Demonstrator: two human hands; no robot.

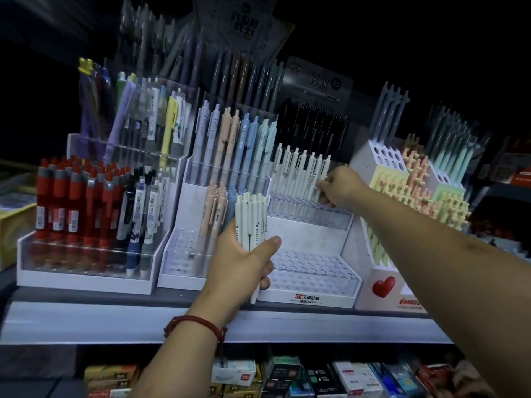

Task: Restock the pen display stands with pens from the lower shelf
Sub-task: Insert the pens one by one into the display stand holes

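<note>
The right hand (340, 186) has its fingertips (321, 185) pinched on one white pen (316, 179) at the right end of a row of white pens (298, 170), in the middle step of the clear stand (310, 271). I cannot tell if that pen is all the way down in its hole.

The left hand (244, 262) is at about 7 o'clock from the right hand. Its fingers and thumb are wrapped tight around a bunch of white pens (250, 219), held upright in front of the stand.

What could go wrong? The bunch is fat, and the pens look smooth. If the grip loosens, some could slide out and fall onto the shelf edge (201, 323). The pens in the row stand very close together. A bump from the right hand could tip the pen next to it. The bottom step of the stand has many empty holes, so much of the job looks not yet done.

Writing: the front of the stand has a small red logo, Chinese words and what looks like "1987". At 3 o'clock from it, a white stand (385, 285) shows a red heart and red letters that are cut off. A grey sign (319, 79) at 12 o'clock has Chinese writing. The small print on the pens is too tiny to read.
</note>
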